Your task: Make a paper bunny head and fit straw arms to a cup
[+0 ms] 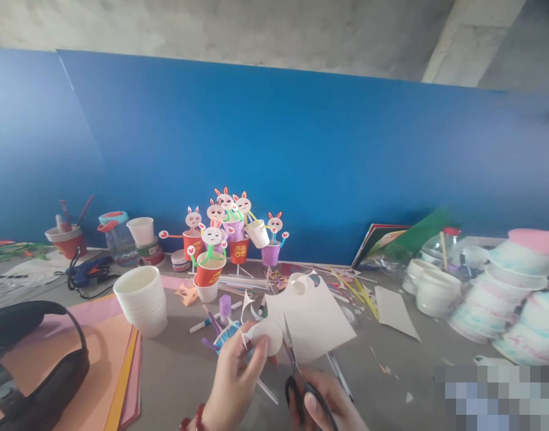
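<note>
My left hand [236,374] pinches a small white paper circle [267,336] at the bottom middle of the view. My right hand [328,404] grips black-handled scissors [296,365], whose blades point up beside the circle's right edge. A larger white paper sheet [317,317] lies on the grey table just behind the circle. A glue stick with a purple cap [224,305] and pens lie left of the sheet.
Paper-cup rabbit figures [224,239] stand at the back by the blue wall. A stack of white cups [142,299] sits left on pink and orange paper [99,371]. A blue glue gun [90,270], black headphones [32,365] and stacked bowls [516,299] surround the work area.
</note>
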A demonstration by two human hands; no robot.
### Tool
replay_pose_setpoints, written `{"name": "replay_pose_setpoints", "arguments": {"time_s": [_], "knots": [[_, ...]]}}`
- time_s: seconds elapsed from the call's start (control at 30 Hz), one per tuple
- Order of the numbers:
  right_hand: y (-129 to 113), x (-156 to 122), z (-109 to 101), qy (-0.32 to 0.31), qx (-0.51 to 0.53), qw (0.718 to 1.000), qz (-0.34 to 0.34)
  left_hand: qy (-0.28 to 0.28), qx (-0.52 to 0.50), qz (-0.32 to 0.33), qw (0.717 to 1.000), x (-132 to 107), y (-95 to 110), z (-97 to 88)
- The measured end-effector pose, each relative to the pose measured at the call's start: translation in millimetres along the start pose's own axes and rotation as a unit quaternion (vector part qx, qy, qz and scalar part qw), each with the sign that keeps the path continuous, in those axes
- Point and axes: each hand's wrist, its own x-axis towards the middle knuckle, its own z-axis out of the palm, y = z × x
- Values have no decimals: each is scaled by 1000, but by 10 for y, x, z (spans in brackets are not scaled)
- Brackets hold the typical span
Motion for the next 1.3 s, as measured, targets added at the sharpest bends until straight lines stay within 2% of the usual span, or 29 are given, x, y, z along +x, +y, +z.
{"name": "replay_pose_setpoints", "arguments": {"time_s": [0.2, 0.43, 0.57, 0.7, 0.83, 1.03, 1.13, 1.3], "knots": [[-21, 54, -39, 8, -24, 1000, -10, -62, -107, -38, 992, 15, 144, 37], [-61, 30, -67, 4, -33, 999, -19, -78, -137, -63, 985, 31, 175, 52], [-75, -15, -66, -27, 37, 999, -8, -64, -118, -46, 990, 24, 130, 50], [-36, -61, -54, -21, 126, 991, 45, -30, -47, -15, 998, 5, 39, 30], [-46, -29, -103, -37, 49, 997, 56, -14, 32, -11, 999, 4, -16, 6], [-82, 23, -208, -58, -43, 997, 38, -23, 60, -9, 998, 28, 11, -31], [-71, -11, -236, -68, -23, 997, 42, -42, 19, -15, 999, 52, 7, -31], [-30, -56, -255, -62, 36, 996, 62, -66, -115, -82, 988, 104, 58, 3]]}}
